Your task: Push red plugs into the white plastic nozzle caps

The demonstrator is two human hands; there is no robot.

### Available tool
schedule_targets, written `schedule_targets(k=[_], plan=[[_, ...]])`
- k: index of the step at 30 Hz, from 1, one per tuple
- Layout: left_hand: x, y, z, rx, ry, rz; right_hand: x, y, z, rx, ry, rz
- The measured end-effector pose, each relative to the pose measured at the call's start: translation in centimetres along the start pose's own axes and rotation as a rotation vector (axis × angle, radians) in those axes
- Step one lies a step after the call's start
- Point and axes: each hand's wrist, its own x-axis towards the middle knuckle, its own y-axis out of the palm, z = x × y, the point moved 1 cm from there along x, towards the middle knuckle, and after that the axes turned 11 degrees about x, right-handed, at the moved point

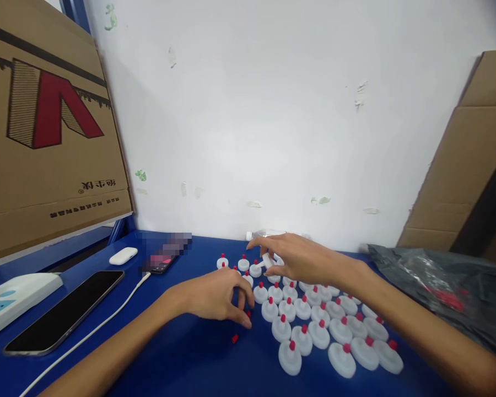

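My right hand [289,258] pinches a white nozzle cap [268,261] between thumb and fingers, tilted so its spout points left; no red tip shows on it. Lower and to the left, my left hand [221,295] is down at the blue table, thumb and index finger closed around a small red cap [249,314], which is mostly hidden. Another small red cap [235,339] lies loose just below that hand. To the right stand several white nozzle caps [290,358] in loose rows, flat side down, each with a red tip on top. My right forearm passes over some of them.
A clear bottle [268,234] lies against the wall. At left are a black phone [66,311], a second phone [165,259] on a white cable [103,322], a white earbud case [123,256] and a power strip [20,300]. A dark plastic bag [479,286] lies at right.
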Motion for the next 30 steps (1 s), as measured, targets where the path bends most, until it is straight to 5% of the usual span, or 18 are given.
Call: schedule_targets(k=[13, 22, 30], plan=[[0.3, -0.1, 0.7, -0.044, -0.049, -0.106, -0.1, -0.2, -0.1, -0.010, -0.036, -0.012], [-1.4, -2.3, 1.6, 0.041, -0.157, 0.119, -0.2, -0.1, -0.1, -0.048, -0.028, -0.003], [-0.4, -0.6, 1.4, -0.198, 0.046, 0.247, 0.0, 0.1, -0.3, -0.054, -0.014, 0.010]])
